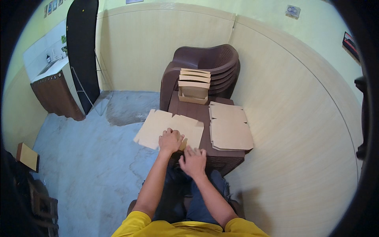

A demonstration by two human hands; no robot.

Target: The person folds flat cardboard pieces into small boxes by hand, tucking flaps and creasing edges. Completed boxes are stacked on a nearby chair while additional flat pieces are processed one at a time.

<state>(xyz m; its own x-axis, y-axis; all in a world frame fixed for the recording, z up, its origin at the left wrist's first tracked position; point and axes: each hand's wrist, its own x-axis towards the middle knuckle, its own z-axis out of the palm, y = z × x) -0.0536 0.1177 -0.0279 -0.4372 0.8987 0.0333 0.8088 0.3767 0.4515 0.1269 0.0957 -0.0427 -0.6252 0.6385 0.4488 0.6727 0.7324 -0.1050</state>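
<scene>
A flat die-cut cardboard sheet [156, 124] with notched edges lies across the left part of a brown plastic table [202, 114], overhanging its left side. My left hand [171, 141] rests palm down on the sheet, fingers slightly bent and thumb apart. At the sheet's near edge, my right hand [193, 161] has its fingers curled on the cardboard. A shadowed gap shows between the two hands. To the right sits a pile of flat cardboard sheets [230, 127], cut alike. Several folded cardboard boxes [194, 87] stand nested at the table's far end.
Stacked brown plastic chairs [209, 59] rise behind the boxes. Wood-look panelling [292, 130] runs close along the right. Blue-grey floor [90, 158] stretches left, toward a curtained sink counter [59, 94] and a tall black board [83, 51]. Dark furniture [41, 205] stands at lower left.
</scene>
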